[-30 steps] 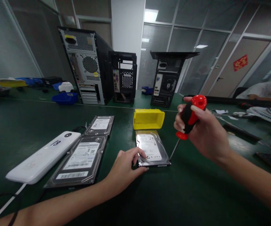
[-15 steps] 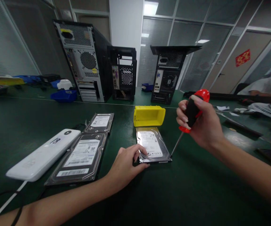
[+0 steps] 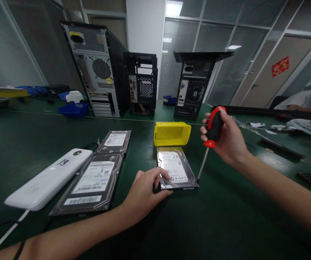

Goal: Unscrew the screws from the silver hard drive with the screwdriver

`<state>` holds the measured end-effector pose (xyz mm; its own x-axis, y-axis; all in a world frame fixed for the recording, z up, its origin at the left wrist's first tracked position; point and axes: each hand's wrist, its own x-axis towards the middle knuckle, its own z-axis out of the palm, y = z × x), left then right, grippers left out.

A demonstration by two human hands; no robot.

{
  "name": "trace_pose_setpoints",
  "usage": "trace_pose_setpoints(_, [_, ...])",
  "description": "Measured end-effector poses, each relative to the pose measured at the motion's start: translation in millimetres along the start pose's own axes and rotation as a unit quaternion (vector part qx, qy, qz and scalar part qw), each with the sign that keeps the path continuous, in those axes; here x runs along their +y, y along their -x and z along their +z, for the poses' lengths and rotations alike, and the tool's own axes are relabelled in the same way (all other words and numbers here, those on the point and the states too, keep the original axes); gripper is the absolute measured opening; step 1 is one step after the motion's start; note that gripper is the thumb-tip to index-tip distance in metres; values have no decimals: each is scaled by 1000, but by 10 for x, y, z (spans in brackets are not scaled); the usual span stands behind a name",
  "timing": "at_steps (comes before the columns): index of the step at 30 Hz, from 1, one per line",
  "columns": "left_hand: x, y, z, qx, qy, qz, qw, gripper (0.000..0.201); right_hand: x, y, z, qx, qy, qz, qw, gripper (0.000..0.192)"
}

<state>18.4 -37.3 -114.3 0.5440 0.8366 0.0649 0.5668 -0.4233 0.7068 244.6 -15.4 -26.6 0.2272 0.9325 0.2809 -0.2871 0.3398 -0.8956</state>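
Scanning from the left, we see a long white plastic box (image 3: 48,179) lying on the dark green desk (image 3: 226,224), with a large flat black hard drive with a white label (image 3: 91,185) just beside it and a smaller drive of the same kind (image 3: 114,141) behind that one. Further back stand a blue plastic bin (image 3: 73,109) and three black computer towers (image 3: 98,68) showing their rear panels.

Our left hand (image 3: 144,189) rests on the desk with its fingers closed on the near left corner of the silver hard drive with a white label (image 3: 175,169), which lies flat in the middle of the desk. A yellow plastic bin (image 3: 172,133) sits just behind the drive, on its side.

Our right hand (image 3: 227,139) has a clenched grip around the red and black handle of a screwdriver (image 3: 209,142); the thin shaft slants down to the left, and its tip meets the near right corner of the silver drive.

At the far right another person's sleeve (image 3: 298,103) rests on the desk.
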Motion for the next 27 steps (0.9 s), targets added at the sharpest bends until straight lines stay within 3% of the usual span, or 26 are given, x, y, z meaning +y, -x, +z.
trace_pose_setpoints(4, [10, 2, -6, -6, -3, -9, 1000, 22, 23, -12, -16, -31, -16, 14, 999, 36])
trace_pose_setpoints(8, [18, -2, -18, -5, -8, -11, 1000, 22, 14, 5, 6, -59, -32, 25, 997, 28])
trace_pose_setpoints(14, [19, 3, -11, -3, -3, -4, 1000, 21, -49, 83, 40, -45, -38, -3, 998, 10])
trace_pose_setpoints(20, [29, -2, -17, -2, -3, -12, 1000, 22, -115, 168, 86, -72, -76, -7, 994, 28])
trace_pose_setpoints(27, [21, 13, -18, -5, -7, -10, 1000, 22, -171, 304, 185, -113, -53, -49, 991, 13])
